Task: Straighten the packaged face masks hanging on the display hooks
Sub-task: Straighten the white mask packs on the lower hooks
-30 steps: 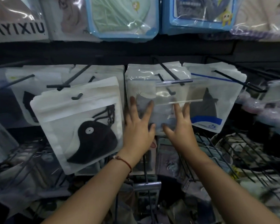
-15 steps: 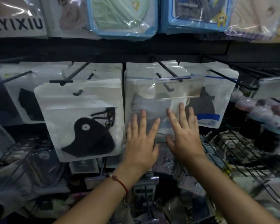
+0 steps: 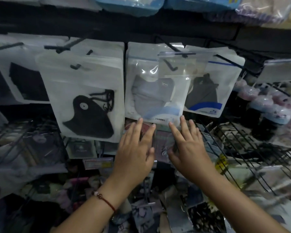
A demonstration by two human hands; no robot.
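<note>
— Closest to us, see the left hand (image 3: pixel 134 148)? Fingers straight and spread, holding nothing, their tips right at the bottom edge of the grey mask packet (image 3: pixel 154 91). I'd guess flat fingers suit this job: you nudge a slippery bag level, you don't grab it.

— And the right hand (image 3: pixel 188 147)?

— Same story: fingers apart and straight, tips just under the packet's lower right corner. Whether they actually touch the plastic I can't tell from here. One hand at each lower corner looks like a way to stop the bag swinging on its hook.

— Is that packet straight now?

— Nearly, to my eye. It hangs from a black hook (image 3: pixel 170 64) through the hole in its top strip, and a clear pouch (image 3: pixel 176 64) sits in front of its upper right part, overlapping it.

— The one to the left looks crooked.

— The black mask packet (image 3: pixel 87 98), yes. It tilts, its bottom swung outward, and it hangs in front of its own row. That's probably due a fix.

— And beyond?

— On the right, the dark mask packet with a blue band (image 3: pixel 208 95) hangs partly behind the grey one. Further back and above, a row of blue-edged packets (image 3: pixel 129 5) lines the top rail, too blurred to judge.
</note>
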